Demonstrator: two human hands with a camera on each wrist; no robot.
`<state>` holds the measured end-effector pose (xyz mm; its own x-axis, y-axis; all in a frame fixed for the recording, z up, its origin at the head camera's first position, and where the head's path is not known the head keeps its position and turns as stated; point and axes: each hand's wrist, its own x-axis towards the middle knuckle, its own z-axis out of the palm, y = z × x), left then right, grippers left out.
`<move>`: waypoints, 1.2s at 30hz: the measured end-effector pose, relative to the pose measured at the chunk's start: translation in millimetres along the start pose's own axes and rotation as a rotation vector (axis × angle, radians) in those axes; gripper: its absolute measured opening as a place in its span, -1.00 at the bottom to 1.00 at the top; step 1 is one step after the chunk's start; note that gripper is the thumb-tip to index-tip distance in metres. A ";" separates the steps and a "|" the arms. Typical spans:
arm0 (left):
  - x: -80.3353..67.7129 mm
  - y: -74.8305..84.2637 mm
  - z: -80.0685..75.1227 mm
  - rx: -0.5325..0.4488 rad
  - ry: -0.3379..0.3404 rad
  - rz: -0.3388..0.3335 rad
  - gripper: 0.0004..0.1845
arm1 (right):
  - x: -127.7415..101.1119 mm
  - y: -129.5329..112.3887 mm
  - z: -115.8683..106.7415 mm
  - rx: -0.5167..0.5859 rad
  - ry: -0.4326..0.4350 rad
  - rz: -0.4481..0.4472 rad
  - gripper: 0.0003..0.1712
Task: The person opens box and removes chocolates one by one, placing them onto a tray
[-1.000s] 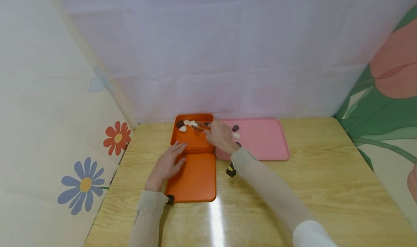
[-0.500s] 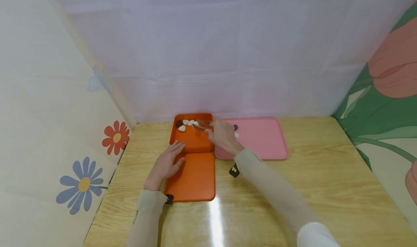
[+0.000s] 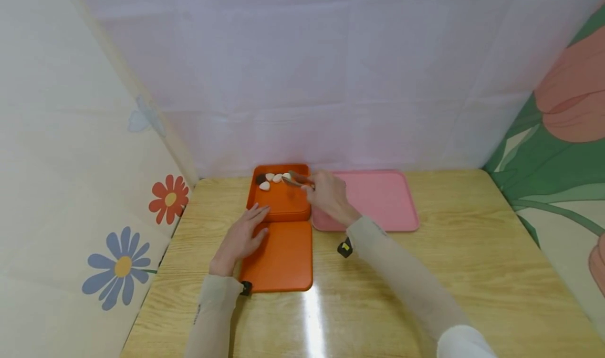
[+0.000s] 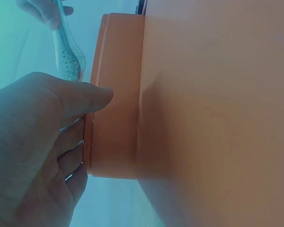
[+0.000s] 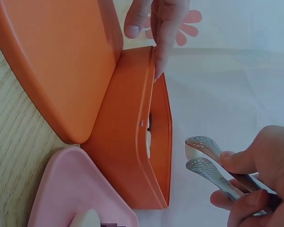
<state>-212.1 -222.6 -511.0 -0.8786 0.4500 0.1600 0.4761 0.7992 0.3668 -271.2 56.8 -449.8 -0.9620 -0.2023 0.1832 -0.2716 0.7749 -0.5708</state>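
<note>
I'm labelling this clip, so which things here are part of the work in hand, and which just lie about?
In use:
- tongs, gripped by the right hand, a white piece between the tips
- orange box, steadied by the left hand
- pieces in the box
- pink tray

Lying about:
- orange lid
- wooden table

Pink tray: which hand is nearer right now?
Right. The right hand holds tongs and sits over the left edge of the pink tray. The left hand rests on the orange box, on the side away from the tray.
</note>
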 end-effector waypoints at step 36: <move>0.7 -0.2 -0.9 -0.004 -0.018 -0.021 -0.34 | -20.8 57.7 -35.5 0.024 0.054 0.098 -0.79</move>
<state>-212.9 -222.8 -510.2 -0.8876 0.4401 0.1359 0.4573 0.8068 0.3740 -265.9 127.0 -458.2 -0.9813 -0.0931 0.1682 -0.1775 0.7745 -0.6072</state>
